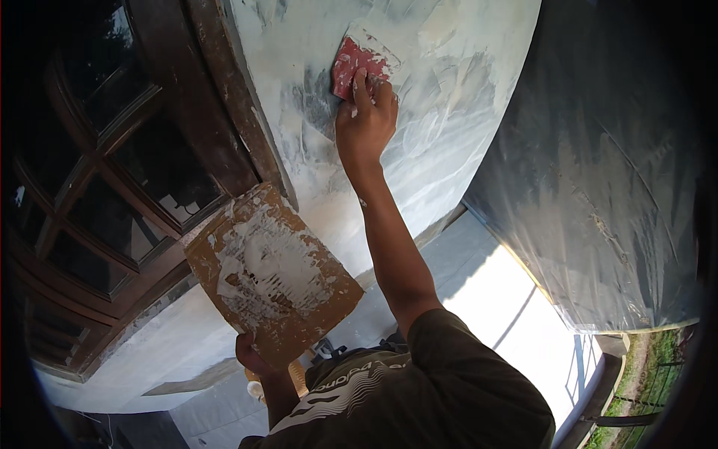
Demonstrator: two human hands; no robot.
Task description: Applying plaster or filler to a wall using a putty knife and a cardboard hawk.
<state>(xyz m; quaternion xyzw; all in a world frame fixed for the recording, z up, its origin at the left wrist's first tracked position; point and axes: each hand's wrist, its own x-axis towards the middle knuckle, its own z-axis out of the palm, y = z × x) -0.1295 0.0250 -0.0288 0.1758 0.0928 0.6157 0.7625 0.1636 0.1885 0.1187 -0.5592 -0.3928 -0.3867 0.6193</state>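
Observation:
My right hand point(366, 127) reaches up and pinches a red, flat putty spreader point(350, 66) whose surface is smeared with white paste. The spreader rests against a wall point(464, 90) coated in streaky white and grey filler. Lower on the left, my left hand point(253, 355) grips the near edge of a brown cardboard sheet point(329, 303). Thick white putty point(262, 262) is spread over the sheet's upper face, with ridges and bare patches showing. Most of the left hand's fingers are hidden by the cardboard.
A dark brown wooden window frame point(213, 75) with glass panes borders the wall on the left, close to the cardboard. A large dark sheet-like surface point(598, 172) stands at the right. Below it lies sunlit floor point(535, 322), with greenery point(639, 382) beyond a ledge.

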